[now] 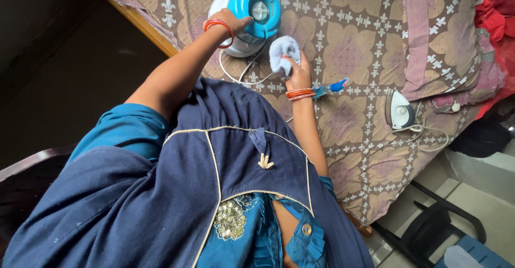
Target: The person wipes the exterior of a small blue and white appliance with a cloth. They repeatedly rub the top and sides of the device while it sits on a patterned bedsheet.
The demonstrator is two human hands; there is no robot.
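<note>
Bracing the white-and-blue round plastic chopper (248, 19) on the patterned bed (354, 48), left hand (233, 20) clasps its side; right hand (298, 69) pinches a pale blue cloth (282, 51). Soft bedding could let it tip; its white cord (236, 77) might snag.

Glossy plastic appliance (249, 19), soft fuzzy cloth (282, 51), matt woven bedspread (365, 43)

The left hand (232, 22) covers part of the white and blue appliance (248, 19), the pale cloth (282, 51) hides the right hand's (298, 75) fingertips, the spray bottle (330, 89) is perhaps half-hidden behind that wrist, and the black chair (429, 228) runs off the bottom edge.
</note>
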